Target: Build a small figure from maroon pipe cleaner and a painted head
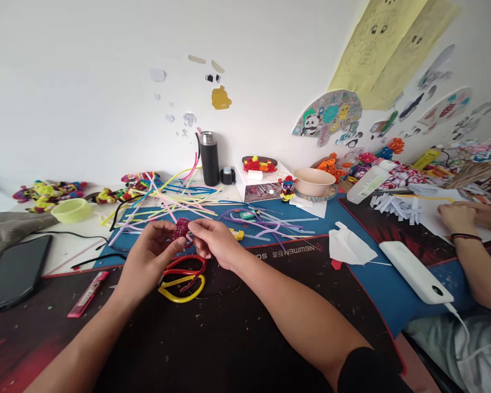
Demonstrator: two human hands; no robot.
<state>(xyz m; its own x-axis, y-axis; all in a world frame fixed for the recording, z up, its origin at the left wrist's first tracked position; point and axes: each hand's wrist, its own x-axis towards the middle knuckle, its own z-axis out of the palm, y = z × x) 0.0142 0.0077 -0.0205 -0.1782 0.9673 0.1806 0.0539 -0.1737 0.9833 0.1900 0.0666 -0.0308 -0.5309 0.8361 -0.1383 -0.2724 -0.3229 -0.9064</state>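
Partly hidden by fingers, a dark-red beaded piece is pinched between both hands, left and right; the beige bowl's contents aren't visible.

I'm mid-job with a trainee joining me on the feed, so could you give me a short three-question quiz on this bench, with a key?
1. Multiple choice: Which is at the dark red piece, the left hand or the right hand?
A) Left only
B) Right only
C) Both
2. True or false: The black flask stands upright near the wall.
3. Fill in the blank: The white power bank, with a cable running from it, lies on the person's ____ side.

Key: 1. C; 2. True; 3. right
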